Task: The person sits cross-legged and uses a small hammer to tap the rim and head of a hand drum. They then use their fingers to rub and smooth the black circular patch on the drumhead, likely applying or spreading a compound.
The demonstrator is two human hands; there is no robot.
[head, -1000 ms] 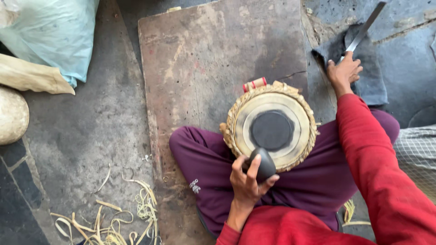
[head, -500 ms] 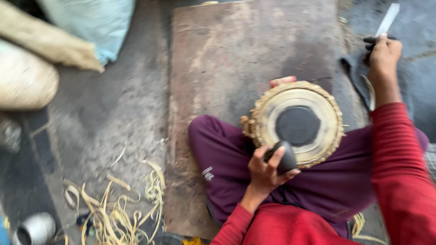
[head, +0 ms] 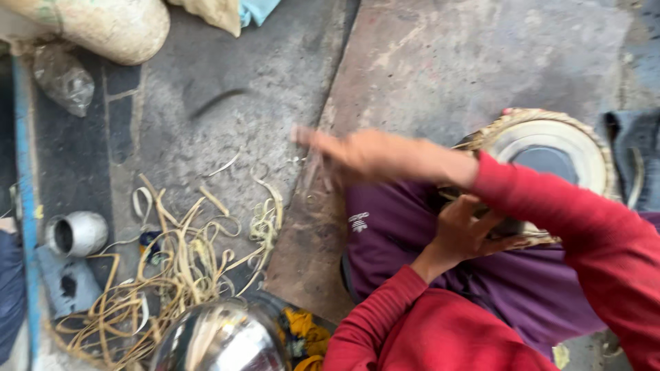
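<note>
Since half a second ago, the right hand (head: 357, 152) has left the knife at the far right and now sweeps across to the left, blurred, with fingers stretched out and holding nothing. Nearest to the person, the left hand (head: 466, 230) is closed around a dark round stone against the drum (head: 550, 148), which rests on the purple lap. Farther left, pale strips (head: 172, 261) lie on the floor beside a wooden board (head: 447, 62).
</note>
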